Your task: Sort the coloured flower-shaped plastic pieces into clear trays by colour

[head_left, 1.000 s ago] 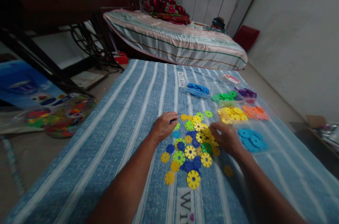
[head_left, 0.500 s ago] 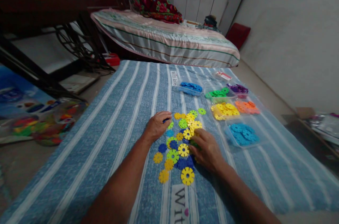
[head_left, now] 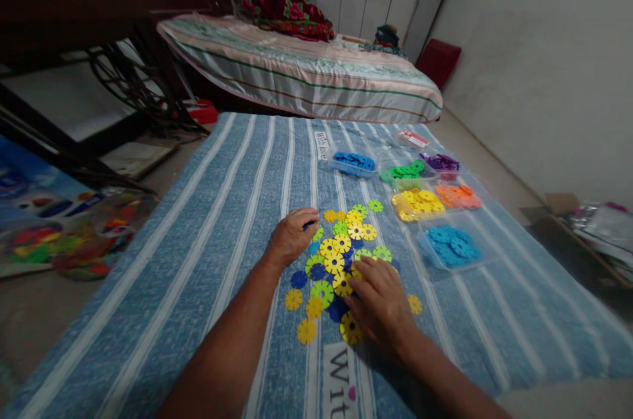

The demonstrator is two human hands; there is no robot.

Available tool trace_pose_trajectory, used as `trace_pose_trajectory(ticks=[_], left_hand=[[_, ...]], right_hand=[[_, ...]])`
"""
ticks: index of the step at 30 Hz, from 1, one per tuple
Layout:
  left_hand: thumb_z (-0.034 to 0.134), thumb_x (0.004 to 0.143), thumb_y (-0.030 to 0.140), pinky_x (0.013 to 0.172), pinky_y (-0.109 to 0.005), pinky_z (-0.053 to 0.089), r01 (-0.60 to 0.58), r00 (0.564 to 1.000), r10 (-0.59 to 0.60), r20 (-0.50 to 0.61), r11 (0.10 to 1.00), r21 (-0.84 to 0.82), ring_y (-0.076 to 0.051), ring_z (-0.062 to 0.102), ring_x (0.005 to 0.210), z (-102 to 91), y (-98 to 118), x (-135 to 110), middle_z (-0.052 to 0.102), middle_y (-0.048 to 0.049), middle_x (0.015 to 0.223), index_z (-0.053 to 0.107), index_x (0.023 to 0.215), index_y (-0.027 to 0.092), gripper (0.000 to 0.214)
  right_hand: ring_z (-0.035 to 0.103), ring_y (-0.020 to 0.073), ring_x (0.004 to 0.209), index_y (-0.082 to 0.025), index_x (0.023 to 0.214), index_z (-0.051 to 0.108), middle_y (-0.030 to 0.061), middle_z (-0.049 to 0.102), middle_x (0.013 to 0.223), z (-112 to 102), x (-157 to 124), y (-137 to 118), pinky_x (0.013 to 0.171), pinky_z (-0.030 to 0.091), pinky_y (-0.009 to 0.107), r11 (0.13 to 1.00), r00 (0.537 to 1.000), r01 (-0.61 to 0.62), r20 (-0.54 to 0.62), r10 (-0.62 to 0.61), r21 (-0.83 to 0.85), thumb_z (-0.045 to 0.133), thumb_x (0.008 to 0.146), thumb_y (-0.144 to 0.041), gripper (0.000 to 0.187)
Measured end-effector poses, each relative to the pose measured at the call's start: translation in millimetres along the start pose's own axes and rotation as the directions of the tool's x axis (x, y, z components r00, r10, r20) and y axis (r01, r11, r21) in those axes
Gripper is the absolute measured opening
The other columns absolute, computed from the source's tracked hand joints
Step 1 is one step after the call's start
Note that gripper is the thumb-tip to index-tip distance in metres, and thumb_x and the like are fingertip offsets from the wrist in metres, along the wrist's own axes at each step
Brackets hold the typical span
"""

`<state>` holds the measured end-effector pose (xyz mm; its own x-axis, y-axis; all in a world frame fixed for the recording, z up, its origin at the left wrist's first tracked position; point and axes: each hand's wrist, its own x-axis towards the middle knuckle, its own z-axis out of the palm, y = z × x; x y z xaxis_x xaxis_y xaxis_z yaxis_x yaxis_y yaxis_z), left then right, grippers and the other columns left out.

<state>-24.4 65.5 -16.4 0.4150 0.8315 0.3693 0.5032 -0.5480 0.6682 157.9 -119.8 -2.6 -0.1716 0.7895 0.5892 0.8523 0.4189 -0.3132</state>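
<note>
A loose heap of flat plastic snowflake discs, yellow, green and dark blue, lies on a blue striped cloth. My left hand rests at the heap's left edge, fingers curled round a small dark blue piece. My right hand lies palm down over the near right part of the heap, fingers stretched forward across yellow and blue discs. Beyond the heap stand clear trays sorted by colour: blue discs, green discs, purple discs, yellow discs, orange discs and light blue discs.
A mattress with striped bedding lies behind the cloth. A dark table with a treadle frame stands at the left. A bag of mixed coloured pieces lies on the floor at the left. A wall runs along the right.
My right hand has slid from the heap's far right side toward me and now covers its near part. Several discs have shifted. My left hand has stayed put.
</note>
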Motion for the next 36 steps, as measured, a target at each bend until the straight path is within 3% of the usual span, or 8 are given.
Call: trace_pose_trajectory(ticks=[4,7,12,18,21,24,29,36], left_hand=[[0.058,0.080,0.026,0.100,-0.041,0.052,-0.012,1.000,0.012,0.003,1.000,-0.001,-0.023,0.067,0.106,0.7,-1,0,0.074,-0.0075,0.107,0.074,0.087,0.020,0.019],[0.058,0.079,0.025,0.100,-0.041,0.052,-0.014,1.000,0.014,0.004,1.000,0.006,-0.023,0.067,0.107,1.3,-2,0,0.074,-0.0076,0.108,0.074,0.087,0.020,0.018],[0.058,0.079,0.025,0.101,-0.040,0.052,-0.007,1.000,0.007,-0.001,1.000,0.013,-0.022,0.066,0.107,1.2,-1,-1,0.074,-0.0079,0.108,0.074,0.086,0.020,0.018],[0.054,0.082,0.025,0.102,-0.039,0.051,0.008,1.000,-0.008,-0.016,0.999,-0.031,-0.021,0.066,0.107,-0.7,1,-3,0.075,-0.0065,0.107,0.074,0.087,0.020,0.021],[0.052,0.084,0.029,0.102,-0.038,0.050,0.064,0.998,-0.065,-0.010,0.994,-0.085,-0.020,0.067,0.107,-3.0,3,-3,0.075,-0.0055,0.107,0.074,0.092,0.021,0.025],[0.051,0.084,0.032,0.101,-0.037,0.051,0.154,0.988,-0.156,-0.007,0.978,-0.139,-0.020,0.068,0.106,-6.0,6,-4,0.075,-0.0052,0.108,0.074,0.097,0.021,0.029],[0.052,0.083,0.034,0.098,-0.035,0.052,0.245,0.966,-0.257,-0.026,0.943,-0.228,-0.020,0.069,0.104,-9.7,8,-4,0.075,-0.0044,0.108,0.074,0.100,0.021,0.031],[0.055,0.081,0.036,0.091,-0.035,0.055,0.312,0.936,-0.349,-0.053,0.887,-0.340,-0.021,0.071,0.096,-13.3,4,-1,0.076,-0.0060,0.101,0.074,0.101,0.018,0.033]], right_hand=[[0.052,0.0351,0.124,-0.020,0.112,0.062,0.0158,0.063,0.122,-9,-27,17,0.099,0.046,0.058,0.965,0.978,-0.208,-0.038,0.205,-0.158,0.060,0.089,-0.030,0.026],[0.051,0.0375,0.126,-0.019,0.117,0.060,0.0173,0.061,0.126,-5,-40,19,0.098,0.047,0.060,0.949,0.964,-0.264,-0.022,0.264,-0.172,0.060,0.089,-0.035,0.033],[0.049,0.0365,0.127,-0.020,0.120,0.058,0.0166,0.057,0.133,18,-33,1,0.101,0.045,0.062,0.966,0.970,-0.244,-0.027,0.242,-0.088,0.060,0.088,-0.033,0.035],[0.054,0.0279,0.122,-0.021,0.108,0.062,0.0124,0.060,0.127,31,-5,-10,0.102,0.048,0.049,0.985,0.988,-0.140,-0.044,0.145,0.104,0.057,0.089,-0.027,0.021],[0.056,0.0262,0.118,-0.021,0.104,0.064,0.0116,0.063,0.120,34,18,13,0.101,0.048,0.048,0.987,0.988,-0.121,-0.088,0.130,0.103,0.056,0.090,-0.026,0.017],[0.059,0.0248,0.107,-0.021,0.098,0.067,0.0111,0.065,0.108,41,47,55,0.095,0.050,0.044,0.984,0.980,-0.172,-0.095,0.175,0.038,0.055,0.089,-0.028,0.016],[0.056,0.0284,0.108,-0.015,0.108,0.068,0.0161,0.063,0.113,55,79,111,0.097,0.046,0.047,0.950,0.956,-0.292,-0.054,0.287,-0.115,0.059,0.087,-0.036,0.031],[0.060,0.0263,0.108,-0.017,0.099,0.072,0.0138,0.067,0.114,59,75,115,0.096,0.048,0.044,0.987,0.987,-0.162,0.029,0.161,0.022,0.056,0.089,-0.036,0.026]])
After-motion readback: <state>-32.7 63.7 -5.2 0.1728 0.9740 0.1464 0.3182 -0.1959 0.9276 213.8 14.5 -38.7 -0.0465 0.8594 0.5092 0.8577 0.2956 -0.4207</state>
